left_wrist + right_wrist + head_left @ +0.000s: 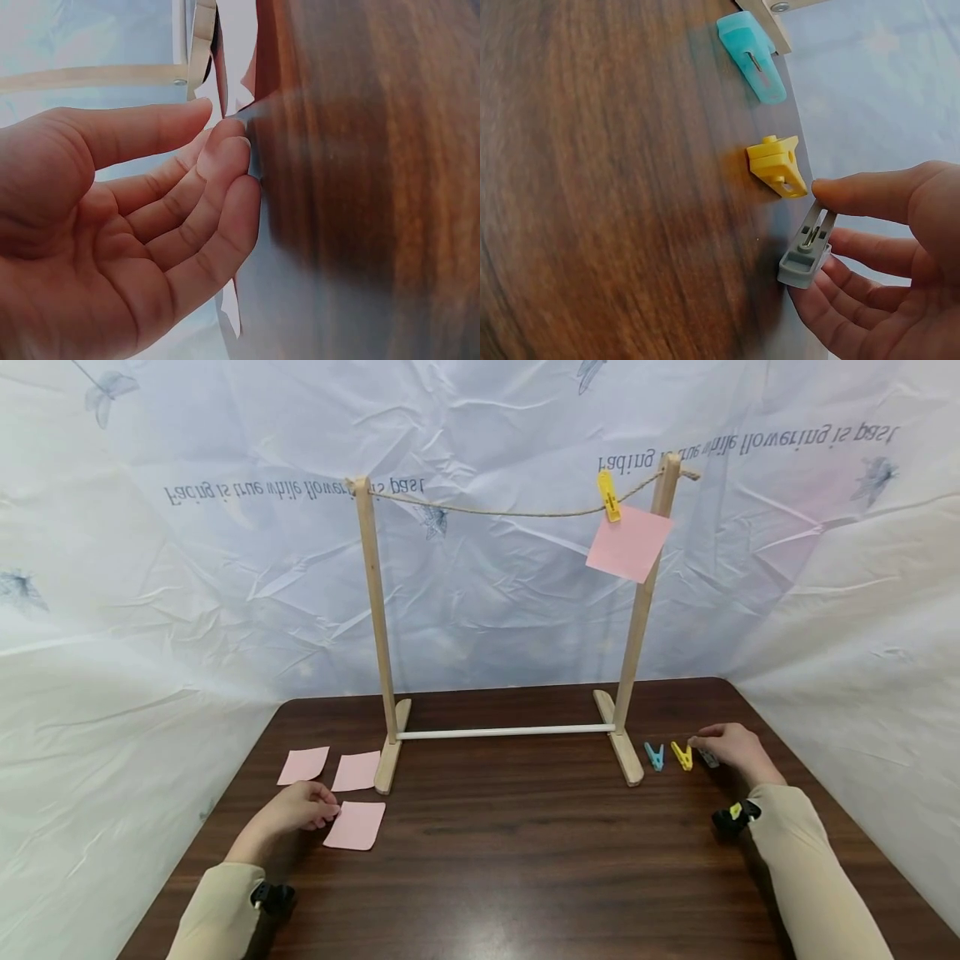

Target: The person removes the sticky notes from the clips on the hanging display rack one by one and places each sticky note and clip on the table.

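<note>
At the left, my left hand rests low over the table with fingers bent, its fingertips at the left edge of a pink paper square. In the left wrist view a gap shows between thumb and index fingertip, and no paper is visibly pinched there. Two more pink squares, one on the left and one beside it, lie just beyond. Over at the right, my right hand pinches a grey clothespin between thumb and fingers. Beside it lie a yellow clothespin and a blue clothespin.
A wooden frame stands at the back of the dark table, with a string across its top. On the string a yellow clothespin holds a pink square. Behind hangs a printed sheet.
</note>
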Demonstrator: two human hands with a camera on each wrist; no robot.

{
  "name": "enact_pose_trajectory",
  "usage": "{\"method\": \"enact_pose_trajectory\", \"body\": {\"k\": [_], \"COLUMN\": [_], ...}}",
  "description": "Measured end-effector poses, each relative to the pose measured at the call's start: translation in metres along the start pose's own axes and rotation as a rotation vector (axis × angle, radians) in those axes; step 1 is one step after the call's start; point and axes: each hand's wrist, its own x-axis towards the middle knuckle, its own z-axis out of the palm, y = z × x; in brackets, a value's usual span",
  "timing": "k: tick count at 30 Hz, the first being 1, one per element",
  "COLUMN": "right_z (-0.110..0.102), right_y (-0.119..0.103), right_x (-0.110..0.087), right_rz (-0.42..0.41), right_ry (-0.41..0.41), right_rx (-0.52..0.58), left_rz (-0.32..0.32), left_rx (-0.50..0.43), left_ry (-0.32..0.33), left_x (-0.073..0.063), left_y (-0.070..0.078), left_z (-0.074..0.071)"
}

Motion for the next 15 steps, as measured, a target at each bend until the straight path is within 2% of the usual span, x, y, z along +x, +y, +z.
{"method": "enact_pose_trajectory", "body": {"k": [4, 11, 15], "right_z": [0.0008, 0.0006, 0.0003], "right_y": [0.001, -0.0005, -0.0016], "right_x": [0.0006, 0.0002, -0.0013], "right_rz": [-0.008, 0.014, 0.014], "right_ry": [0.0, -0.005, -0.014], "right_rx": [-0.003, -0.007, -0.006], "left_rz": [0.006, 0.087, 0.108], "left_rx": [0.002, 0.015, 0.007], "left_ry": [0.018, 0.059, 0.068], "left_x": [0.0014, 0.004, 0.0064], "left_y": [0.0007, 0.0043, 0.0079], "left_z": [0.0001, -0.0008, -0.0014]}}
